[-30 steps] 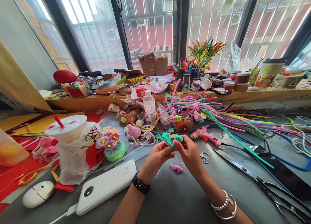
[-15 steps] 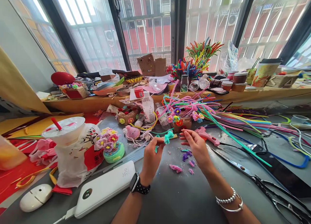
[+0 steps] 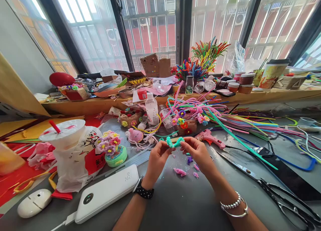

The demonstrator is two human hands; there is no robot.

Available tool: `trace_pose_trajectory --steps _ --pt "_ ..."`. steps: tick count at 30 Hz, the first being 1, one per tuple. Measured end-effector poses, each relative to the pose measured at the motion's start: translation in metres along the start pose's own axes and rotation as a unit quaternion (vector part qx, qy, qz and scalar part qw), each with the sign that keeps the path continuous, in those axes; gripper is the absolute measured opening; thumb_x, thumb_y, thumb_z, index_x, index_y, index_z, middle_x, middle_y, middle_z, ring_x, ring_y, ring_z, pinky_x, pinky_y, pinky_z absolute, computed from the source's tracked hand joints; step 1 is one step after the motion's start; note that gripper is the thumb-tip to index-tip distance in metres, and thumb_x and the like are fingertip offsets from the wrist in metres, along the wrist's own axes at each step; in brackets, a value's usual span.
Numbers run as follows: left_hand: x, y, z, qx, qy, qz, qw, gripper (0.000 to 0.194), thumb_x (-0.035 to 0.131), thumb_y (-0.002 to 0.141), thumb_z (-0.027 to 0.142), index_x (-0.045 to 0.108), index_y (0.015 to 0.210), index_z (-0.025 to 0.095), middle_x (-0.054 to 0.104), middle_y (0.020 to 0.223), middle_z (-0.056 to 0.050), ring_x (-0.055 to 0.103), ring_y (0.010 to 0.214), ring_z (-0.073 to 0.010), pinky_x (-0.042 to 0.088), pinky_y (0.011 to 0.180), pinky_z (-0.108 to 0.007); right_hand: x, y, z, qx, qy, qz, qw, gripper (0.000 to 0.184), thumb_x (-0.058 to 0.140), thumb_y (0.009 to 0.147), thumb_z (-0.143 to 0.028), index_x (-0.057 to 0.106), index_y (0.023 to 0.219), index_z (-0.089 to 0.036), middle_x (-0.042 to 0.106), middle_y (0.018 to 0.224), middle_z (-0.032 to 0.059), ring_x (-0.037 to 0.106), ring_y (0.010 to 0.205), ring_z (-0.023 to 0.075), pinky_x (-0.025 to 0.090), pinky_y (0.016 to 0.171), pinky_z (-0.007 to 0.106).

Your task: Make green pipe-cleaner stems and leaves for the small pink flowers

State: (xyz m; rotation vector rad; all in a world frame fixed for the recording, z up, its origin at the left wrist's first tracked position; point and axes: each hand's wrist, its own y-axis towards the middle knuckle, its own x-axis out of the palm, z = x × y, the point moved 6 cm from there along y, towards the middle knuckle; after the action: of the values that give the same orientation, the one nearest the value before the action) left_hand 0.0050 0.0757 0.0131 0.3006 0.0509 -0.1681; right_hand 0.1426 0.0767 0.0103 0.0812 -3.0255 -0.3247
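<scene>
Between my two hands is a small teal pipe cleaner piece [image 3: 174,143], bent into loops, held just above the grey table. My left hand [image 3: 159,155] pinches its left end between thumb and fingers. The right end is pinched by my right hand [image 3: 197,154]. Purple fuzzy scraps [image 3: 190,160] and a pink fuzzy scrap [image 3: 180,172] lie on the table below. A pink glue gun [image 3: 211,138] rests beyond my right hand. Large scissors [image 3: 248,170] lie to the right of it.
At left stand a white power bank [image 3: 107,194], a bagged drink cup [image 3: 72,157] and a fuzzy flower pot [image 3: 115,156]. Behind the hands are a clear bottle [image 3: 151,110] and a beaded string [image 3: 140,145]. Long pipe cleaners [image 3: 240,120] spread across the back right.
My right hand has moved left and taken hold of the teal piece, which now spans both hands with its loops spread wider. The view has shifted slightly.
</scene>
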Motion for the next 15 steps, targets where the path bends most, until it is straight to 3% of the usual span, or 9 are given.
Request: trace_pose_trajectory --steps 6,11,15 --pt "0.0026 -0.0008 0.0020 0.020 0.030 -0.014 0.999 0.007 0.053 0.073 0.022 0.050 0.076 0.016 0.057 0.073 0.000 0.056 0.072 -0.0131 0.043 0.066 -0.023 0.0021 0.0005 -0.0002 -0.022 -0.039 -0.003 0.999 0.018 0.058 0.069 -0.030 0.058 0.080 -0.015 0.060 0.066 0.0009 0.056 0.058 0.0125 0.045 0.055 0.024" --pt "0.0041 -0.0012 -0.0005 0.004 0.025 -0.022 0.999 0.008 0.054 0.073 0.022 0.050 0.074 0.016 0.054 0.069 0.001 0.054 0.067 -0.0121 0.042 0.064 -0.023 0.0016 -0.0008 -0.0011 -0.030 -0.064 0.019 0.997 0.016 0.056 0.070 -0.029 0.057 0.076 -0.015 0.059 0.062 0.0013 0.055 0.054 0.0128 0.045 0.053 0.024" --pt "0.0020 -0.0002 -0.0010 -0.014 0.002 -0.002 1.000 0.011 0.057 0.070 0.023 0.050 0.071 0.016 0.053 0.066 0.001 0.052 0.064 -0.0115 0.041 0.062 -0.022 0.0030 -0.0006 0.0017 -0.020 -0.070 0.002 0.997 0.018 0.056 0.070 -0.032 0.057 0.076 -0.014 0.059 0.062 0.0017 0.056 0.053 0.0131 0.046 0.052 0.024"
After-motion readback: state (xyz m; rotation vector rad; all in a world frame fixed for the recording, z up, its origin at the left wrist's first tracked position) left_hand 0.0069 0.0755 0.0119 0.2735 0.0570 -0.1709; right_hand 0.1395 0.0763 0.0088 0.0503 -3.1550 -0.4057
